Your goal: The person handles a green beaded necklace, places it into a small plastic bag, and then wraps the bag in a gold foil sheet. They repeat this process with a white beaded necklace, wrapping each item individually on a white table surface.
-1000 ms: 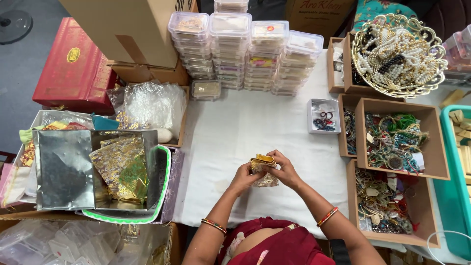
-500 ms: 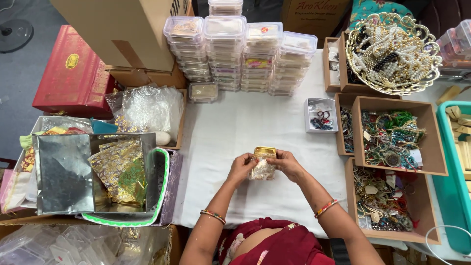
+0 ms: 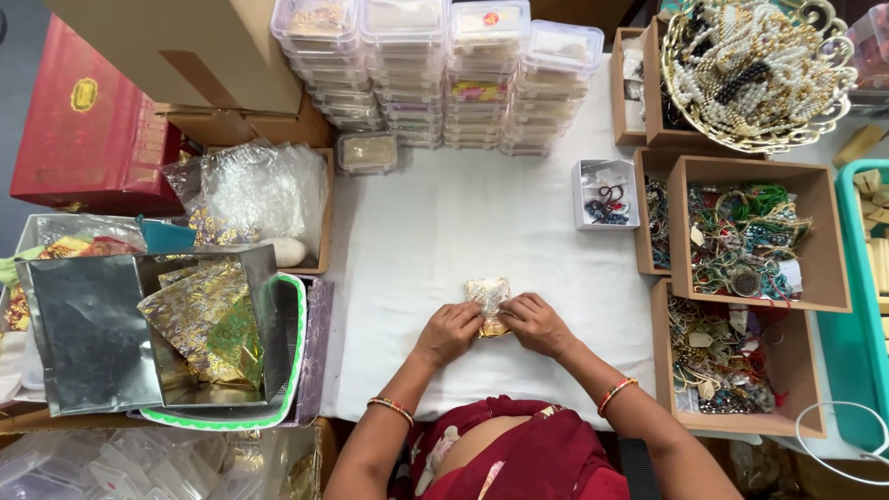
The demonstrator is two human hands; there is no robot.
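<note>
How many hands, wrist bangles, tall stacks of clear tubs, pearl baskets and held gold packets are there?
Hands: 2 (left hand, right hand)
Wrist bangles: 2
Tall stacks of clear tubs: 4
Pearl basket: 1
Held gold packet: 1, pinched by both hands
Total: 10
</note>
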